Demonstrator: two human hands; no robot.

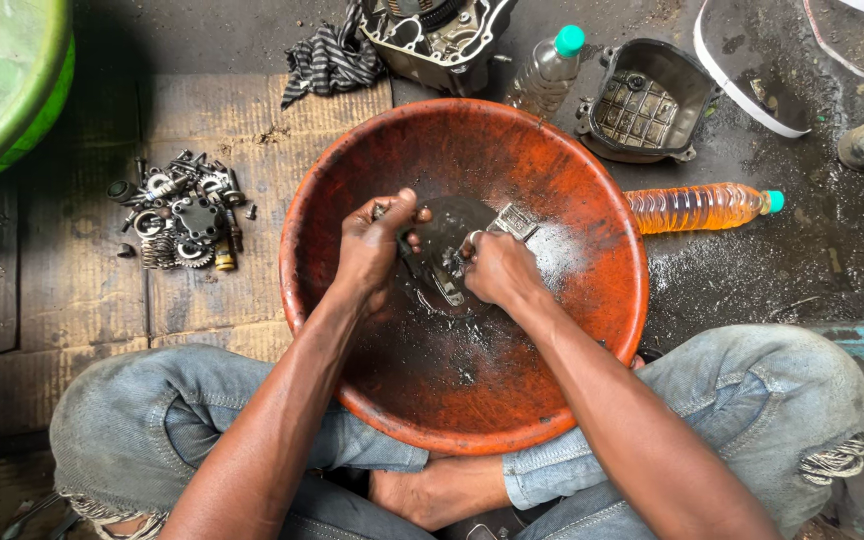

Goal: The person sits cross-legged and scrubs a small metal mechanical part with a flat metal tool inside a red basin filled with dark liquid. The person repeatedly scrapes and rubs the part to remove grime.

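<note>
A wide orange-red basin [572, 190] rests between my crossed legs, with dark oily liquid pooled in its middle. My left hand [372, 245] grips a dark metal engine part [442, 262] held over that liquid. My right hand [497, 268] is closed on a small brush [515, 221] with a pale head, pressed against the same part. Both hands are wet and greasy. The part's lower side is hidden by my fingers.
A pile of gears, springs and bolts [180, 212] lies on cardboard to the left. A green tub [2, 85] sits at top left. Behind the basin: a striped rag [330, 58], an engine casing [437, 35], a cover [644, 100], a clear bottle [549, 68] and an amber-filled bottle [697, 206].
</note>
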